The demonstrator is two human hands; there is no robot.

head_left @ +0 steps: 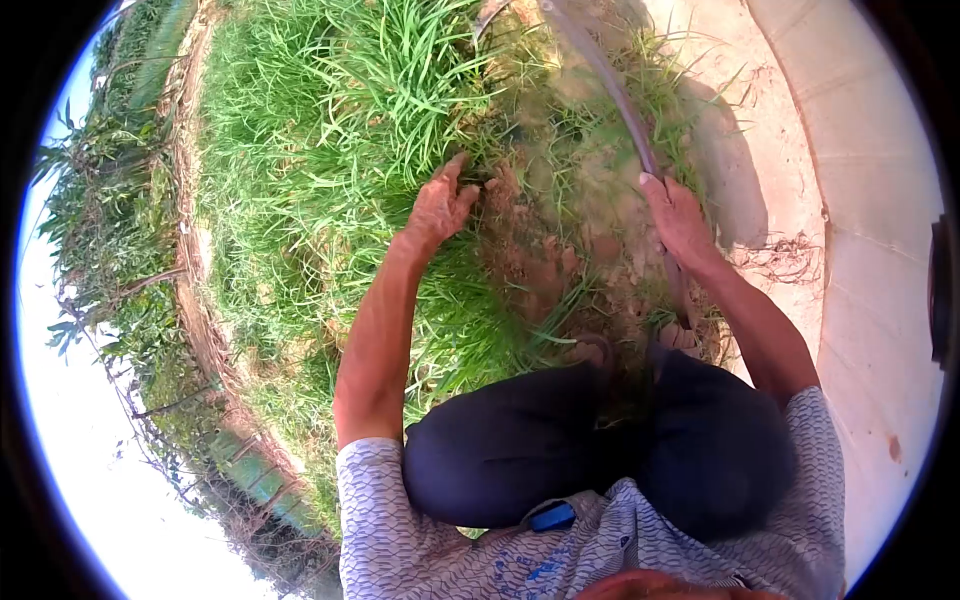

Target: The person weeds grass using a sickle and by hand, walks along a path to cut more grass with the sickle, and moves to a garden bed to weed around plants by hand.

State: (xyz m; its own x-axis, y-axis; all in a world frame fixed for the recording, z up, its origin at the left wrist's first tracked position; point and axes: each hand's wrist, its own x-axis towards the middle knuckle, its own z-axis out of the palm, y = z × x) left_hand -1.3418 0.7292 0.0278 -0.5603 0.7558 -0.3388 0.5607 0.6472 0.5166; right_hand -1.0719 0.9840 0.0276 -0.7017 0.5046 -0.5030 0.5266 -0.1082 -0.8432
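My right hand is closed around the dark handle of a long-handled hoe, thumb lying along it. The handle looks curved and slants from beside my foot to the top edge. At the top, part of a metal blade shows, the rest cut off by the frame. My left hand is at the edge of the green grass-like plants, with thumb and forefinger apart and nothing visible between them. Its other fingers are partly hidden. Just right of it lies loose brown soil.
Thin weeds grow between my hands. On the right, a pale dirt strip runs beside a whitish sheet-like surface. My bent knees are close below. Bushes line the far left past a dirt path.
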